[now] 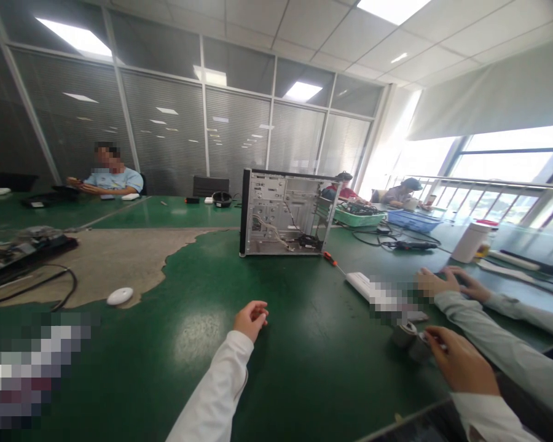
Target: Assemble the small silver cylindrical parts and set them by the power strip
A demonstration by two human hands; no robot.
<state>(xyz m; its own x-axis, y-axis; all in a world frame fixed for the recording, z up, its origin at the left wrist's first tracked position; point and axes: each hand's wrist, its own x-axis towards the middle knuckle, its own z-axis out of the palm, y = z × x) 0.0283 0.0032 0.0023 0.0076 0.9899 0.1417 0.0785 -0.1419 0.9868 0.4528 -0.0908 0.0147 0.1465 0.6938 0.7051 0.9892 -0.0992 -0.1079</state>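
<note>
My left hand (pixel 251 320) is above the green table at the middle, its fingers loosely curled with a gap to the thumb and nothing visible between them. At the lower right my right hand (pixel 465 362) has its fingers around the top of a grey cylinder (pixel 419 350). A second grey cylinder (pixel 404 336) stands just left of it. Beyond my left hand, an open computer case (pixel 288 212) stands upright with loose cables inside. An orange-handled screwdriver (pixel 330 259) lies by the case's lower right corner.
Another person's hands (pixel 437 283) rest on the table (pixel 304 368) at the right, near a white bottle (pixel 470 242). Green (pixel 359 218) and blue (pixel 412 221) baskets stand behind. A white oval object (pixel 120 296) and circuit parts (pixel 23 245) lie left. Several people sit farther off.
</note>
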